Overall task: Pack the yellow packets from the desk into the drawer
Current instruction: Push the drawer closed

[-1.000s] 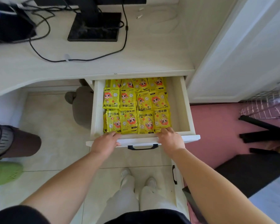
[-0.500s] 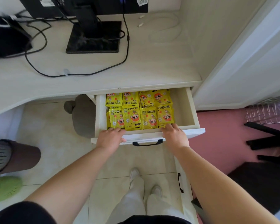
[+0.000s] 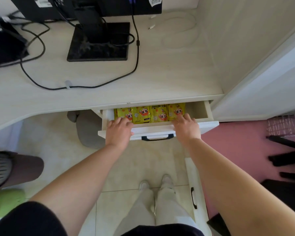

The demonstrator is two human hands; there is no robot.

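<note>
Two bare hands rest on the front edge of a white drawer. The left hand lies flat with fingers spread over the front panel, fingertips just reaching into the drawer and touching the nearest packet. The right hand does the same further right, fingers loosely spread, holding nothing. Between the two hands, lower on the panel, is a dark handle, untouched.

The drawer is open only a little under the pale desk. Inside, the yellow packets lie flat in a row, each printed with a red cartoon face. Four are visible; any others further back are hidden beneath the desk edge. The right end of the drawer is bare.

The step in hand appears to be closing the drawer, with the packing judged complete, since no packets show on the desk. To do it well, push evenly with both palms so the drawer slides straight, and lift the fingertips clear before the gap shuts.

On the desk stand one black monitor base, several dark cables, and one coiled white cable.
</note>
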